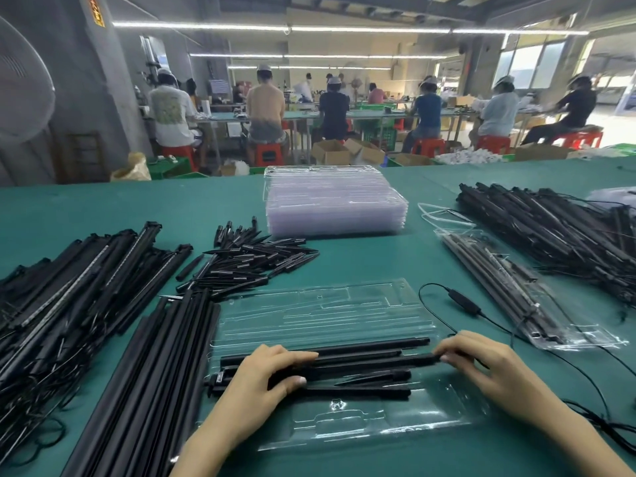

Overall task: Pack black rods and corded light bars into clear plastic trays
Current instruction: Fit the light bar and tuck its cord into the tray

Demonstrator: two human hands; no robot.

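Open clear tray [320,315] at desk's [371,256] near edge, about five black rods [361,356] inside. Left hand [265,376] and right hand [481,359] both grip the light bar [375,364]. One stack of trays [334,204] mid-desk; green top, factory hall.

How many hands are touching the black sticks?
2. The left hand grips the black sticks near their left end; the right hand pinches them at their right end, both over the open clear tray.
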